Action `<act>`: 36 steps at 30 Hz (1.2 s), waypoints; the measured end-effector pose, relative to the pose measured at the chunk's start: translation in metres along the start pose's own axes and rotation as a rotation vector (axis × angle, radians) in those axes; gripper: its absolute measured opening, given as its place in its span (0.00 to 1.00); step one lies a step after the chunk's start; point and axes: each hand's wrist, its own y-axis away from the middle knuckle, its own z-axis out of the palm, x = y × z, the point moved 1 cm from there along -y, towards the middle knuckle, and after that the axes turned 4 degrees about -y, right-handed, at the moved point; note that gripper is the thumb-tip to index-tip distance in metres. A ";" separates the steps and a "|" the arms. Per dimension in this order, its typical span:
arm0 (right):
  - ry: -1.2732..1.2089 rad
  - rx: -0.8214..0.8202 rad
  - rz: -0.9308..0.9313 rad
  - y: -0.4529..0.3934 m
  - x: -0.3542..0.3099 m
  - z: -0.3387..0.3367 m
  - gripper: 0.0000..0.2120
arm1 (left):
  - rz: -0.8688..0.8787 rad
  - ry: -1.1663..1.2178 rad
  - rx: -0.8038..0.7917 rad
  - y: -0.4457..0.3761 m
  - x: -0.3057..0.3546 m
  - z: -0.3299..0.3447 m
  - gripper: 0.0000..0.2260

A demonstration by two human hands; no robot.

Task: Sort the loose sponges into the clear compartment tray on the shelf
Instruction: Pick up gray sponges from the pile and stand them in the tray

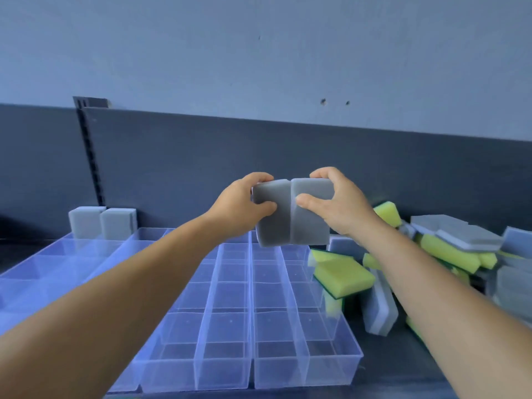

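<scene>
head view shows both hands raised over the far end of the clear tray [334, 367], each gripping one grey sponge. left hand [241, 205] curls its fingers over the top edge of the left grey sponge [273, 214] with the thumb pressed on its near face; right hand [339, 205] holds the right grey sponge [312, 217] the same way, thumb in front, fingers behind. the two sponges are pushed side by side so their inner edges touch, forming one block held in the air, well above the compartments.

these sponges look light and soft. the faces dimple a little under the thumbs, so they will likely squash if squeezed hard and spring back once let go. the matte surface should not slip. holding them by the broad faces near the top, as now, seems a sound grip; a pinch on the thin edges would bend them.

each is a plain grey block with rounded corners and a slightly paler edge. two similar grey sponges [102, 226] already stand upright at the tray's far left corner. the loose pile [449, 254] lies on the shelf to the right of the tray, a jumble of grey sponges and yellow ones with green backing, some leaning against the tray wall.
</scene>
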 end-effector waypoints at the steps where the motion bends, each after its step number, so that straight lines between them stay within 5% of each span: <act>1: -0.003 -0.015 -0.020 -0.001 -0.007 0.010 0.20 | -0.010 -0.011 0.026 0.003 -0.008 -0.012 0.19; 7: -0.065 -0.128 -0.085 -0.004 -0.056 0.093 0.10 | -0.064 -0.116 0.091 0.026 -0.066 -0.098 0.14; 19: -0.096 -0.239 -0.060 -0.017 -0.132 0.263 0.09 | -0.130 -0.332 0.126 0.050 -0.189 -0.250 0.13; 36: 0.234 -0.266 -0.052 -0.038 -0.143 0.340 0.07 | -0.133 -0.424 0.000 0.036 -0.266 -0.271 0.17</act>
